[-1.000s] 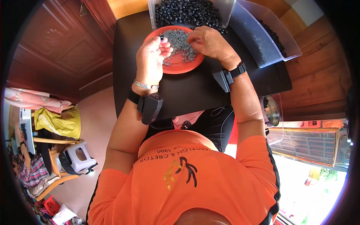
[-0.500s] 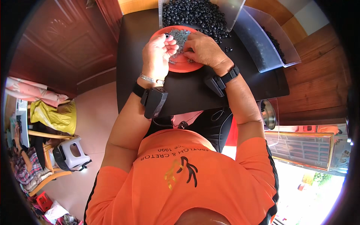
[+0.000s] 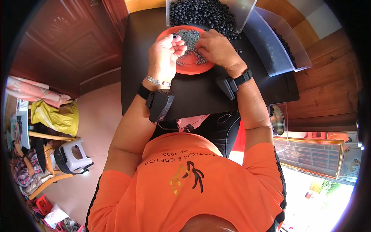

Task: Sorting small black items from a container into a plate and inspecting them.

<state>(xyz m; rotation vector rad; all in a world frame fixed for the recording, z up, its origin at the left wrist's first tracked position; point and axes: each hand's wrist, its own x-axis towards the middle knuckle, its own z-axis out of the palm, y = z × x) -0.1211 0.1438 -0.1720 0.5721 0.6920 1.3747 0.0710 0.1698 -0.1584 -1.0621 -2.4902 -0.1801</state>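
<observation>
My left hand (image 3: 163, 54) is over the left side of a round red plate (image 3: 189, 69), its thumb and forefinger closed on a small round black piece with a hollow centre (image 3: 175, 36). The other fingers of that hand are curled. Many small silvery metal pieces (image 3: 190, 38) lie heaped in the plate, with a looser scatter nearer me. At the plate's right rim is my right hand (image 3: 221, 49), its fingertips drawn together by the heap. Whatever it may pinch is hidden behind the fingers.
Behind the plate, a clear plastic bin (image 3: 168, 15) lies with many black pieces (image 3: 205, 15) spilling onto the dark table (image 3: 145, 42). Another clear bin (image 3: 266, 46) at the right holds more. A few loose black pieces (image 3: 239, 51) lie right of my hand.
My right hand has drawn back up and to the right from the plate's near part, uncovering scattered metal pieces. The left hand keeps the black piece, nearly in place.
</observation>
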